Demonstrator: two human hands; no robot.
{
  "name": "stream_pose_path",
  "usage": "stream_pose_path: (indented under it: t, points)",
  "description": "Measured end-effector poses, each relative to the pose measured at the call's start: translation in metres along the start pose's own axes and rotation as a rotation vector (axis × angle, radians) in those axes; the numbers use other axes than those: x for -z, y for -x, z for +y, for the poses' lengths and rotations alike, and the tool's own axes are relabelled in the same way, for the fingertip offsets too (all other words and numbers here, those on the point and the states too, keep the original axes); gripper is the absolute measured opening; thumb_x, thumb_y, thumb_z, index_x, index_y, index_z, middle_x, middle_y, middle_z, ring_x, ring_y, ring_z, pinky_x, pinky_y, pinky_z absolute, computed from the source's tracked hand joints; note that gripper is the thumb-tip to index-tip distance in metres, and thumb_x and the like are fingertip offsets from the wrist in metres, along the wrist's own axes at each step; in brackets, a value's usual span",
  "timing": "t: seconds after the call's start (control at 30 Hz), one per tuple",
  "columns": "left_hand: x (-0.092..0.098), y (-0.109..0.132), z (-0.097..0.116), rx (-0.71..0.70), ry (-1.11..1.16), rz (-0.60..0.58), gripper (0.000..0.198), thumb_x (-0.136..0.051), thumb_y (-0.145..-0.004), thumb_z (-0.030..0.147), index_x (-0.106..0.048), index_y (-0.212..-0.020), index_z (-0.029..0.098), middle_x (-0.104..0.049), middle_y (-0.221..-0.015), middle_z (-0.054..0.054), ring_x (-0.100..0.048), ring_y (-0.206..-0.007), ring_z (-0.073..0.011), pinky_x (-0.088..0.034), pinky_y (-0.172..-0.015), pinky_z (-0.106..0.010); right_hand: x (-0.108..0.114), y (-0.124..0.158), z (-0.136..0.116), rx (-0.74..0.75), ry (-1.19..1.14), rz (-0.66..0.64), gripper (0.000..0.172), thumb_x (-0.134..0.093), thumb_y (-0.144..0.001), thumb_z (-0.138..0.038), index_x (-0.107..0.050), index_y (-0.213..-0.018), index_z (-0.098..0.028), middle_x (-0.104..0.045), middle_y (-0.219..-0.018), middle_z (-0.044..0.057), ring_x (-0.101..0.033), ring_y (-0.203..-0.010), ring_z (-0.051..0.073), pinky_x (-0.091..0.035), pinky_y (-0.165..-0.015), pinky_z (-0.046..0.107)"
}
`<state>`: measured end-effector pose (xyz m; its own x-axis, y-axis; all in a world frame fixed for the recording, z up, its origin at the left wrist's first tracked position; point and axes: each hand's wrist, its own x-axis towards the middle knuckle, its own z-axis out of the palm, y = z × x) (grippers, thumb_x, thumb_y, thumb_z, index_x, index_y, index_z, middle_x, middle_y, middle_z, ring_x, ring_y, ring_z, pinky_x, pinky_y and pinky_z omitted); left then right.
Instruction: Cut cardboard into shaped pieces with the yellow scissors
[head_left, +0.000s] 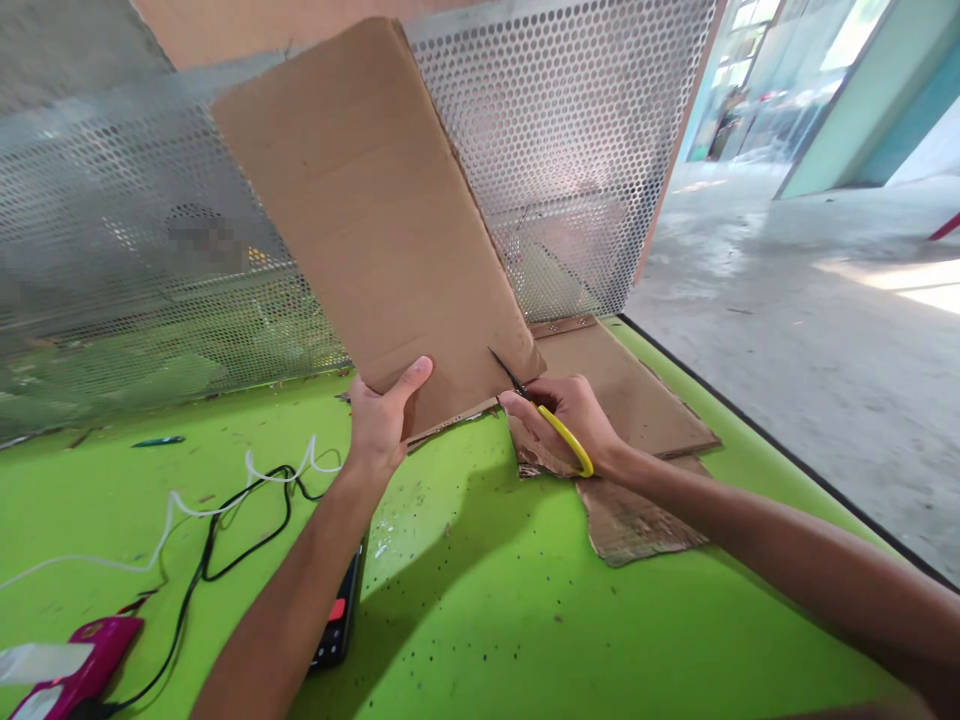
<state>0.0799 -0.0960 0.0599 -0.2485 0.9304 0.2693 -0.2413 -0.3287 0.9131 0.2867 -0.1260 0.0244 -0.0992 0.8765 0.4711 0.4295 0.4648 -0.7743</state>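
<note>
A tall piece of brown cardboard [375, 210] is held up at a tilt above the green table. My left hand [382, 415] grips its lower left part, thumb on the front face and fingers behind. In my right hand [566, 415] is a pair of scissors [566, 440] with a yellow handle. One dark blade lies over the front of the cardboard near its lower right corner; the other blade cannot be seen. Below and behind my right hand, more cardboard pieces [630, 390] lie on the table, one with a torn edge [637, 520].
A perforated metal panel [540, 120] rises along the back of the green table [465, 600]. White and black cables [217, 515] run across the left side, near a pen [157, 441], a magenta power strip [105, 650] and a phone [341, 620] partly under my left forearm.
</note>
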Motion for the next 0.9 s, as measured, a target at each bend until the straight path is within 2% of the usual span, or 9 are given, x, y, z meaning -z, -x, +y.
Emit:
stream_pose_path:
  t: [0.13,0.27,0.4,0.57,0.77,0.9]
  points:
    - [0.0004,-0.0018,-0.0007,0.024,0.011,0.006,0.047,-0.094,-0.056,0.026,-0.074,-0.098,0.02,-0.078,-0.103,-0.01,-0.073,-0.099,-0.0301,-0.063,-0.087,-0.044,0.0004,-0.0005,-0.0003,0.013,0.004,-0.003,0.056,-0.061,-0.09,-0.056,-0.041,-0.053,-0.019,-0.032,-0.054,-0.004,-0.031,-0.053,0.009,-0.023,-0.051,0.025]
    - [0.0008,-0.0034,-0.0022,0.004,0.015,0.01,0.049,-0.094,-0.056,0.025,-0.074,-0.1,0.019,-0.077,-0.105,-0.011,-0.073,-0.097,-0.0287,-0.063,-0.085,-0.043,0.0011,-0.001,-0.0011,-0.02,0.033,-0.049,0.052,-0.06,-0.091,-0.055,-0.047,-0.057,-0.018,-0.042,-0.054,-0.003,-0.038,-0.053,0.01,-0.025,-0.051,0.024]
    - [0.0003,-0.0027,-0.0021,-0.015,-0.004,0.023,0.048,-0.094,-0.056,0.027,-0.074,-0.099,0.02,-0.077,-0.106,-0.011,-0.072,-0.1,-0.0301,-0.063,-0.086,-0.044,0.0004,-0.001,-0.0002,-0.06,0.038,-0.071,0.05,-0.06,-0.091,-0.055,-0.053,-0.059,-0.017,-0.05,-0.055,-0.001,-0.044,-0.053,0.011,-0.028,-0.051,0.024]
    - [0.0006,-0.0021,-0.0013,-0.073,-0.038,0.021,0.048,-0.094,-0.057,0.028,-0.073,-0.1,0.021,-0.077,-0.107,-0.011,-0.071,-0.105,-0.0315,-0.062,-0.09,-0.046,-0.0017,0.0003,-0.0019,-0.043,0.044,-0.077,0.049,-0.057,-0.093,-0.055,-0.052,-0.061,-0.018,-0.051,-0.055,-0.001,-0.046,-0.053,0.012,-0.03,-0.051,0.024]
    - [0.002,-0.0032,-0.0008,-0.075,-0.051,0.02,0.048,-0.094,-0.057,0.028,-0.074,-0.1,0.02,-0.077,-0.105,-0.012,-0.072,-0.103,-0.0321,-0.062,-0.089,-0.047,0.0001,0.0003,-0.0079,-0.069,0.025,-0.179,0.051,-0.044,-0.099,-0.055,-0.051,-0.063,-0.02,-0.056,-0.056,0.0,-0.05,-0.053,0.012,-0.034,-0.053,0.025]
    - [0.0064,-0.0077,0.0033,-0.075,-0.03,0.013,0.049,-0.093,-0.058,0.027,-0.074,-0.102,0.021,-0.076,-0.106,-0.012,-0.071,-0.106,-0.0325,-0.062,-0.089,-0.046,0.0048,-0.0021,-0.0078,-0.067,-0.027,-0.296,0.048,-0.042,-0.1,-0.053,-0.054,-0.069,-0.019,-0.059,-0.06,0.001,-0.054,-0.054,0.013,-0.037,-0.054,0.025]
